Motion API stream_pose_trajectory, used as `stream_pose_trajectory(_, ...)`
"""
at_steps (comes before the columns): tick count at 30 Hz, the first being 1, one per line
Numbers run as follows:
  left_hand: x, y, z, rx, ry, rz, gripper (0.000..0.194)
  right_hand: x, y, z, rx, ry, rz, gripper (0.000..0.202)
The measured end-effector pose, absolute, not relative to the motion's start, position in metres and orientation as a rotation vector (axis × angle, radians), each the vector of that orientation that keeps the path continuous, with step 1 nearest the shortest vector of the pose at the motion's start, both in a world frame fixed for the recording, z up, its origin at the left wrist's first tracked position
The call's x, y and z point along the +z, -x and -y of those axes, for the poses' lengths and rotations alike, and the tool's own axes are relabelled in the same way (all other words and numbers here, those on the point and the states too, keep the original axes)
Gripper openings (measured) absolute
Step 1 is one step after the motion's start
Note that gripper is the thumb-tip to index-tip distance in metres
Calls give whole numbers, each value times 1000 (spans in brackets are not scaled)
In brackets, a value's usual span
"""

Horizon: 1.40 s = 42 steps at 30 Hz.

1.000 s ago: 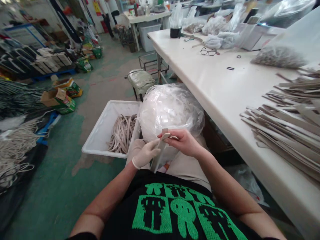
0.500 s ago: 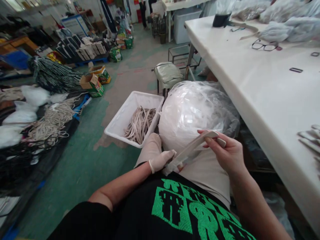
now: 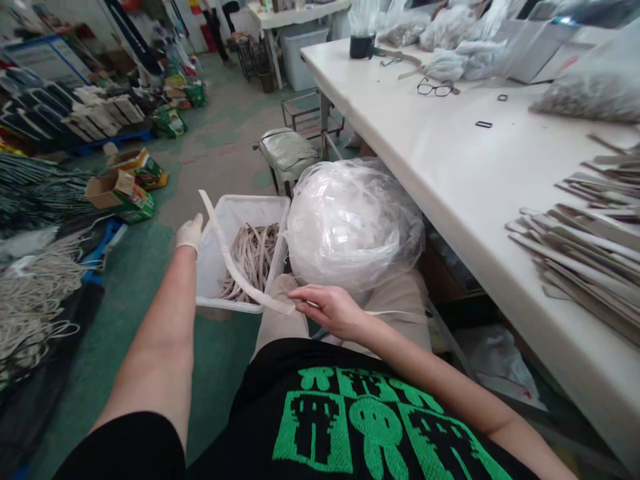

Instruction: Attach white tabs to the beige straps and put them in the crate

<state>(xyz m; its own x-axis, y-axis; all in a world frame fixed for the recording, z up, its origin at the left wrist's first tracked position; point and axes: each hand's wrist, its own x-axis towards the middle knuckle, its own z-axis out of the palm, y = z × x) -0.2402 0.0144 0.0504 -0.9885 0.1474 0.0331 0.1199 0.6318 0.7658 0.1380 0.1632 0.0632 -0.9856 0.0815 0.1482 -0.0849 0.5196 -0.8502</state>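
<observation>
My right hand (image 3: 330,308), bare, pinches one end of a long pale webbing strap (image 3: 227,257) above my lap. From there the strap arcs up and left across the white plastic bin (image 3: 210,287), its far end free in the air. Beside that end, past the bin's left rim, is my left hand (image 3: 190,233) in a whitish glove. It is apart from the strap and seems loosely open, its fingers partly hidden. Many beige straps (image 3: 255,257) lie heaped in the bin. A thin pale band (image 3: 395,313) shows behind my right wrist.
A big clear plastic bag (image 3: 350,220) of white material rests against my knees. To my right, the white table (image 3: 425,153) bears glasses (image 3: 435,88), small dark buckles (image 3: 483,124) and piled straps (image 3: 580,247). A covered stool (image 3: 287,153) stands ahead; cord (image 3: 35,287) lies left.
My left hand has moved from my lap out left beyond the bin. My right hand has come left and lower with the strap, which now stretches over the bin. The view has turned right.
</observation>
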Motion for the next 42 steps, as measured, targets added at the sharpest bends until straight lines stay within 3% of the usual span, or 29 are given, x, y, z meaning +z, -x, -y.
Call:
stream_pose_trajectory(3,66,258,-34,1260,-247,-3017,60,53,-126,-159,1541,100,2632,37)
stream_pose_trajectory(10,32,116,-132,1052,-1478,-2803,20,9,-164,-165,2092,470,2296,46)
stream_pose_trajectory(14,12,39,-178,750,-1817,-2627,24,-27,-182,-162,2295,663,2082,53)
stream_pose_trajectory(18,-1,18,-201,536,-1921,-2615,26,-52,-197,-158,2289,708,2134,51)
stream_pose_trajectory(23,-1,21,-207,618,-1934,-2663,47,-68,-203,-157,2234,703,2212,46)
stream_pose_trajectory(28,-8,28,-209,701,-2050,-2506,7,-69,-200,-161,2234,734,2229,44)
stream_pose_trajectory(32,-13,35,-199,740,-2042,-2545,7,-71,-203,-169,2286,750,2085,50)
stream_pose_trajectory(37,-6,33,-201,553,-2116,-2572,51,-73,-204,-176,2322,829,1994,51)
stream_pose_trajectory(39,-6,30,-211,483,-2136,-2531,44,-73,-203,-175,2292,815,2030,51)
stream_pose_trajectory(42,-10,28,-225,548,-2099,-2474,14,-73,-204,-173,2258,795,2055,51)
